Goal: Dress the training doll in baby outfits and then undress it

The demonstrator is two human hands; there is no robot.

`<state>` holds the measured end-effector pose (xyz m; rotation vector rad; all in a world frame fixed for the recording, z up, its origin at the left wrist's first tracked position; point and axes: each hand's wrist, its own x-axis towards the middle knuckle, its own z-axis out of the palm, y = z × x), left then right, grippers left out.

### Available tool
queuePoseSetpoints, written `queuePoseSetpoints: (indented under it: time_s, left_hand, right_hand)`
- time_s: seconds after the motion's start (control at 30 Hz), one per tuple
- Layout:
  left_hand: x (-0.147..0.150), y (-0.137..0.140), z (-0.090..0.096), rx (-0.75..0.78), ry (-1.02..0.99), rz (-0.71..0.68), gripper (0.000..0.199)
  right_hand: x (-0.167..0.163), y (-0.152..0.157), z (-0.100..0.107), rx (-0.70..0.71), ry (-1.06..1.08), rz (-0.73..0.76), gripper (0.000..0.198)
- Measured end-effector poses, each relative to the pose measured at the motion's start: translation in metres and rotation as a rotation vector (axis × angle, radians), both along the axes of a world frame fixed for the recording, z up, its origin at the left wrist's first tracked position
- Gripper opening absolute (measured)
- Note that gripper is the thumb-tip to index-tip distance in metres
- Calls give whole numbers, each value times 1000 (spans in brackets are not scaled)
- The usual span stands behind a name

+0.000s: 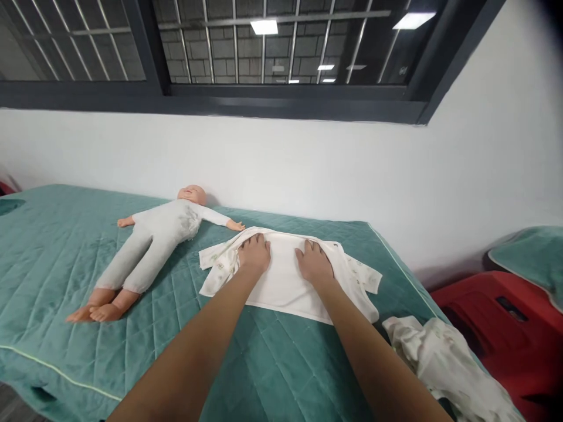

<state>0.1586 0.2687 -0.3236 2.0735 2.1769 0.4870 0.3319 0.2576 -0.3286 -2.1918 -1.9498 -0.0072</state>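
Observation:
A white baby shirt lies spread on the green quilted cover, its plain side up and its two patterned sleeves reaching out left and right. My left hand rests on the shirt's left part, palm down with fingers extended and slightly bent. On the right part lies my right hand, also palm down, thumb spread from the fingers. Neither hand has cloth visibly gripped in it. To the left, a baby doll in a white top and trousers lies on its back, one arm stretched toward the shirt.
A crumpled patterned white cloth lies at the cover's right edge. Beyond it stand red plastic stools, with green fabric on top. The green quilted cover runs up to a white wall below a barred window.

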Motion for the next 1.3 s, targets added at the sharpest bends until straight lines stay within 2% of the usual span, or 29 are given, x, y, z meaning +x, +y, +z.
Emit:
queuePoseSetpoints:
  time_s: [0.2, 0.47, 0.63, 0.77, 0.83, 0.93, 1.03, 1.13, 1.2, 1.27, 1.3]
  left_hand:
    - [0, 6, -8, -14, 2, -1, 49]
    - [1, 4, -8, 15, -5, 10, 47]
    - [3, 3, -8, 45, -16, 26, 44]
    - [3, 3, -8, 68, -22, 29, 41]
    - [3, 3, -8, 77, -28, 29, 41]
    - [3, 4, -10, 88, -46, 32, 39]
    - [2, 3, -9, 95, -75, 19, 36]
    - [-1, -3, -5, 133, -124, -35, 34]
    - [-5, -9, -2, 174, -172, -97, 32]
    - [-8, -13, -1, 208, -218, -140, 31]
    - [-9, -14, -2, 225, -246, -144, 30]
  right_hand:
    - [2, 4, -10, 11, -1, 8, 59]
    - [2, 4, -9, 0, -21, 25, 57]
    - [2, -1, -3, -7, -25, 41, 50]
    - [-12, -16, 9, 24, -40, -5, 48]
    - [-23, -25, 13, 61, -76, 32, 49]
    - [-43, -34, 12, 68, -54, 207, 51]
    - [-55, -36, 2, 22, 87, 397, 49]
    - [-53, -32, 1, 14, 360, 449, 45]
    - [-46, -31, 19, 54, 648, 425, 44]
    - [-40, -39, 56, 115, 928, 444, 43]
    - [-39, -47, 80, 142, 1022, 500, 44]
